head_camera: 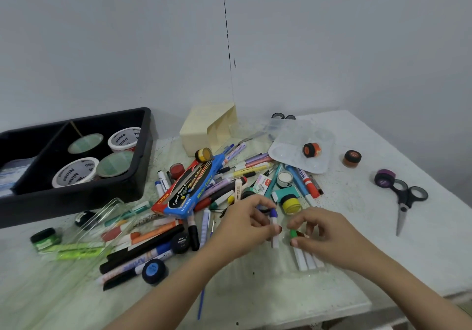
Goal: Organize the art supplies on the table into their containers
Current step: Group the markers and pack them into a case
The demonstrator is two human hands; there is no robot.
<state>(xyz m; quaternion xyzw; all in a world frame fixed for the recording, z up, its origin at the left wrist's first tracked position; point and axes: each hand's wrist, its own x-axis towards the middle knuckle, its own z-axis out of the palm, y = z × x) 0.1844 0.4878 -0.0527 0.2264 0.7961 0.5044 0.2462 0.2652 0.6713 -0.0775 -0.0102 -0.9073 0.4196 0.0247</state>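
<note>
A person's two hands work close together, not touching, over the near middle of a paint-flecked white table (383, 240). The left hand (245, 227) has its fingers curled round a blue-capped marker (273, 223), held nearly upright. The right hand (324, 232) pinches a green-capped marker (293, 234) between thumb and fingertips. Just below the right hand, several white marker barrels (307, 260) lie side by side (whether a clear case holds them is hard to tell). A loose heap of markers and pens (245, 173) spreads across the middle of the table around a blue water colour box (191, 189). At far left sits a black tray (76, 199) holding lidded white tubs (74, 172). Beyond the heap are a cream box (201, 130) and a clear palette (288, 156) with an orange paint jar (311, 149) on it. To the right lie black-handled scissors (406, 202), just beside a purple paint jar (384, 177).
</note>
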